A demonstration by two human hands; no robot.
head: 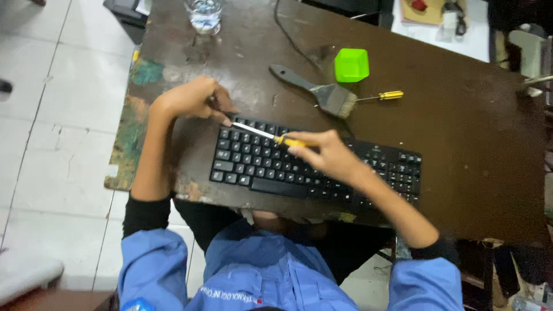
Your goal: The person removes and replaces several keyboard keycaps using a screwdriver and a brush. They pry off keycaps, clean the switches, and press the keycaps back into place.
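Where hand point(322, 151) grips, screwdriver point(259, 132) handle hidden

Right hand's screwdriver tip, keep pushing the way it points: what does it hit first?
Likely the left hand: the right hand aims the screwdriver up-left across the keyboard, and its tip seems already against the left fingertips.

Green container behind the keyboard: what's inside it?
The green container sits open side up, showing only green walls and floor, apparently empty. Nothing covers it; glare could hide small parts.
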